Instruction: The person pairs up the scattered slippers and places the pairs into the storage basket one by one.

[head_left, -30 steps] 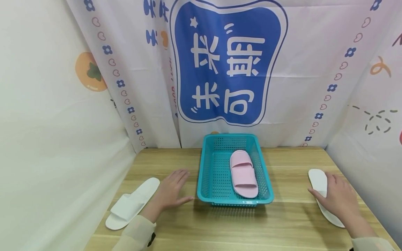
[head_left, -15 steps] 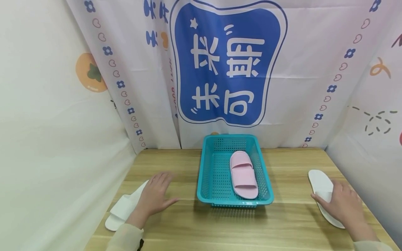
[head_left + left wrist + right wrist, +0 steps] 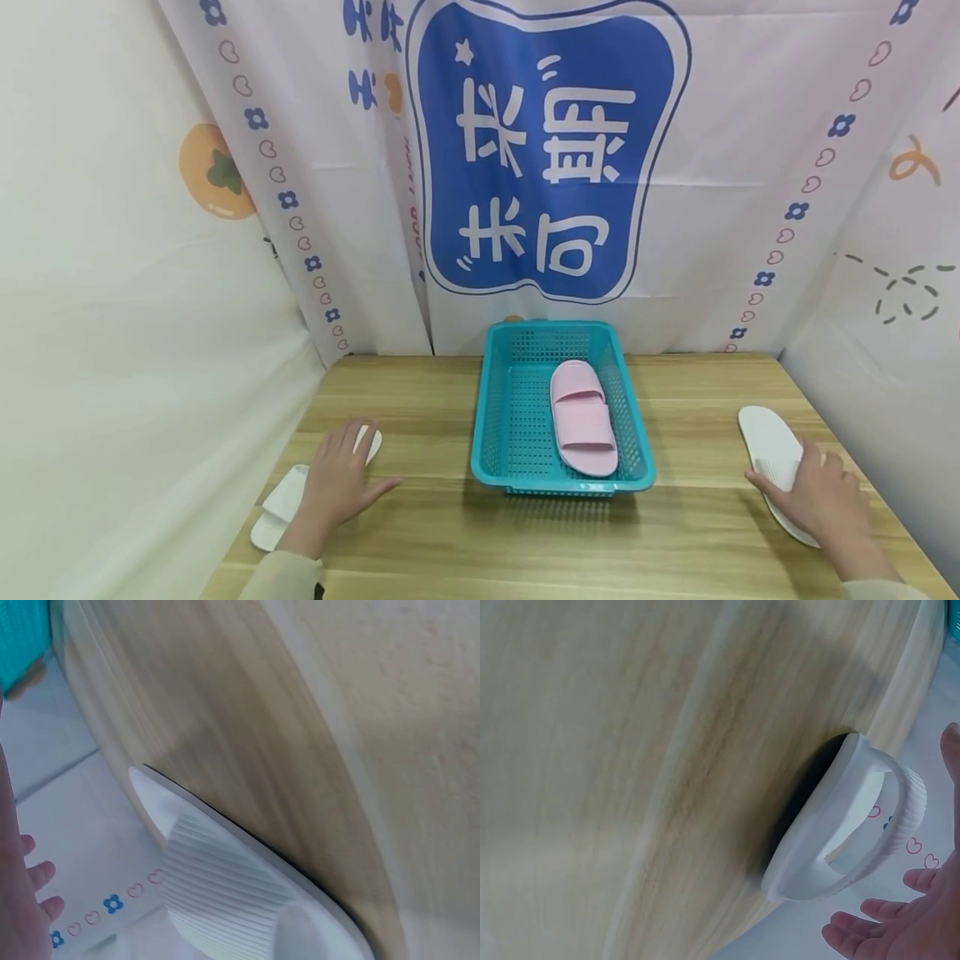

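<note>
My left hand (image 3: 337, 479) hovers over a white slipper (image 3: 288, 496) on the table's left side and hides its middle. Its fingers are spread, with the thumb out to the right. The left wrist view shows a gap between that slipper's ribbed strap (image 3: 217, 862) and the fingers. On the right, another white slipper (image 3: 768, 437) lies flat beneath my right hand (image 3: 825, 500), which covers part of its strap. In the right wrist view, loosely extended fingers stand apart from this slipper (image 3: 840, 825). Neither hand holds anything.
A teal mesh basket (image 3: 480, 417) stands at the back middle of the wooden table (image 3: 525, 550). Pink slipper-type footwear (image 3: 585, 421) lies along its right side; whether one or two nested, I cannot tell. Printed cloth (image 3: 720, 250) closes off the back and sides.
My left hand has moved leftward, from beside the left white slipper to over it. The right hand has shifted slightly right and down, uncovering more of the right slipper's strap.
</note>
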